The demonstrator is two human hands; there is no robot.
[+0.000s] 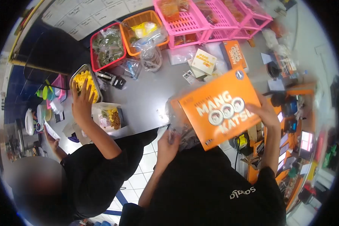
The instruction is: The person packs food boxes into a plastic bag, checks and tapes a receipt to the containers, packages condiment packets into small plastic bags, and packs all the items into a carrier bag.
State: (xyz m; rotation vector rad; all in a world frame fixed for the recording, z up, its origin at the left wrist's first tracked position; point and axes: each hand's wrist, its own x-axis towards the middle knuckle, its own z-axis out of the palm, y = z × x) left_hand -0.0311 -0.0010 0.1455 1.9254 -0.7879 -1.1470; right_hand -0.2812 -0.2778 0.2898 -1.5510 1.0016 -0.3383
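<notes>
An orange box [222,107] with white lettering and three round pictures is held tilted above the front edge of the steel table. My right hand [265,113] grips the box at its right side, with fingers over its face. Left of the box, my left hand [167,148] has its fingers closed on a clear plastic bag [174,113]. Part of the bag lies behind the box. Behind the box, white and orange cards [203,62] lie on the table, near another orange box [234,54].
A co-worker at the left reaches a hand [82,103] over a metal tray of yellow food [96,84]. Nearby is an open food box [108,117]. Red [92,52] and orange [125,37] baskets and pink racks [188,28] stand along the back. A black label tool [118,82] lies beside the tray.
</notes>
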